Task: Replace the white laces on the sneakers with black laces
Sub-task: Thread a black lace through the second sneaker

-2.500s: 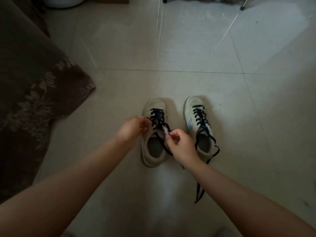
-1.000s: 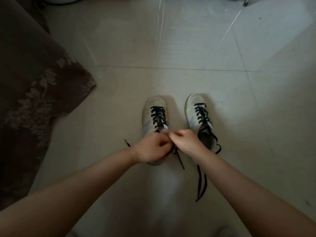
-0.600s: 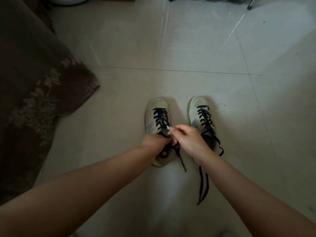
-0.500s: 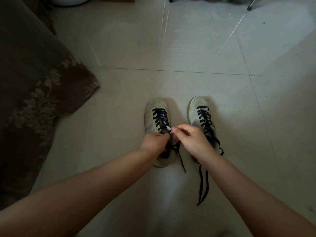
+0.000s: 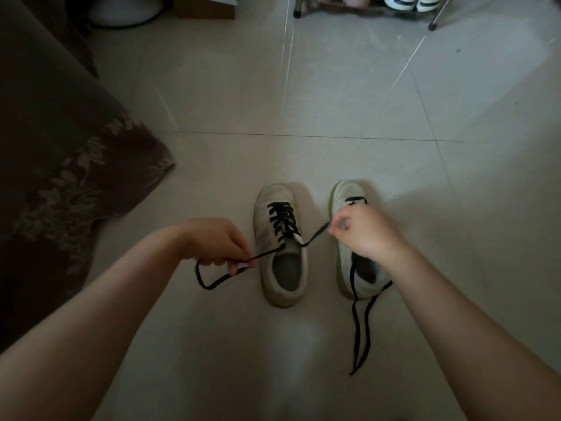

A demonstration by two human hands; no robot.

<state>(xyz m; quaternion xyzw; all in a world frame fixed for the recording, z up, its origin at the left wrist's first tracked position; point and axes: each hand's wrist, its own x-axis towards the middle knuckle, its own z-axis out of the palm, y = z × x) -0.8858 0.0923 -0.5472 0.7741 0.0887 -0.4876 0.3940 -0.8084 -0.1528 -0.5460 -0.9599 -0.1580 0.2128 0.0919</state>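
Sneakers sit side by side on the tiled floor (image 5: 349,95), toes toward 12 o'clock, and I'm looking down on them. The left sneaker (image 5: 280,244) is threaded with a black lace (image 5: 283,218) up to its top eyelets, and both loose ends are drawn out sideways. My left hand (image 5: 217,243), at 9 o'clock of that sneaker, has its fingers curled round one end, which runs taut from the eyelets and then droops in a loop below the hand. My right hand (image 5: 362,230), at 3 o'clock of the same sneaker, is closed round the other end, pulled tight toward 2 o'clock. That hand hovers over the right sneaker (image 5: 355,268) and hides most of its lacing; I can see one black bar near the toe. The right sneaker's lace (image 5: 358,326) hangs untied, two ends trailing from the heel opening across the floor toward 6 o'clock.

At 9 o'clock a dark brown cloth with a leaf pattern (image 5: 60,177) spreads over the floor. At 12 o'clock, well apart from the sneakers, stand a rack's metal legs (image 5: 437,16) with another pair of shoes (image 5: 409,1) above them, a cardboard box (image 5: 203,7) and a white tub (image 5: 124,10).
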